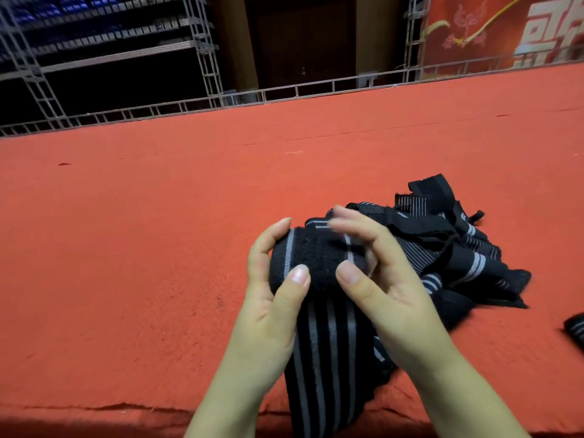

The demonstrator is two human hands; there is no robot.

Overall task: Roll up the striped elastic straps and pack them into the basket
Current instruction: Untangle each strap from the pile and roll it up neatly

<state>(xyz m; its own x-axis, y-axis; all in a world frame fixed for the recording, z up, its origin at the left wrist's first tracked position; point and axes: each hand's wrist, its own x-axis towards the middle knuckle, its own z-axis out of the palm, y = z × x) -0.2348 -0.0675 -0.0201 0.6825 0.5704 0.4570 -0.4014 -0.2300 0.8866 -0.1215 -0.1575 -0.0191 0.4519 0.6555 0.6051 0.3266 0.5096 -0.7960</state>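
Note:
A black elastic strap with grey stripes point(328, 352) is partly wound into a roll point(316, 257) above the red surface; its loose tail hangs down toward me. My left hand point(268, 298) grips the roll's left end, thumb in front and fingers curled behind. My right hand point(379, 279) holds the roll's right side, thumb on its front, its fingers blurred over the top. Behind my hands lies a heap of more striped straps point(458, 248). No basket is in view.
A red carpeted platform point(158, 232) spreads all around, its near edge at the bottom. Another rolled strap point(575, 330) peeks in at the right edge. A metal truss rail point(284, 90) runs along the far side, with a red banner point(505, 26) beyond.

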